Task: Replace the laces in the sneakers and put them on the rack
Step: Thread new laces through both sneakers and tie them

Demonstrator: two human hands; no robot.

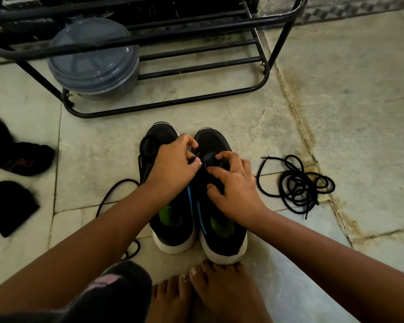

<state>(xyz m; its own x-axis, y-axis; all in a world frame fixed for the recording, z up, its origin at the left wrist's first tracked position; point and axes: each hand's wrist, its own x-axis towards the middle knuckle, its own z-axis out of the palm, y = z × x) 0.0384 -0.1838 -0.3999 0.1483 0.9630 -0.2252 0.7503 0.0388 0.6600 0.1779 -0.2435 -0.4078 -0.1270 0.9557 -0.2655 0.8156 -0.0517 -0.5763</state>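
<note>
While the right-hand sneaker (219,206) stands on the floor (336,89) beside its mate (168,217), the left hand (173,164) pinches a black lace tip (196,157) at the front eyelets and the right hand (233,185) curls over the tongue, steadying it. Lacing looks barely begun; the next move likely needs the tip fed through an eyelet. Another lace (296,185) lies coiled nearby, well short of the rack (163,106).
</note>
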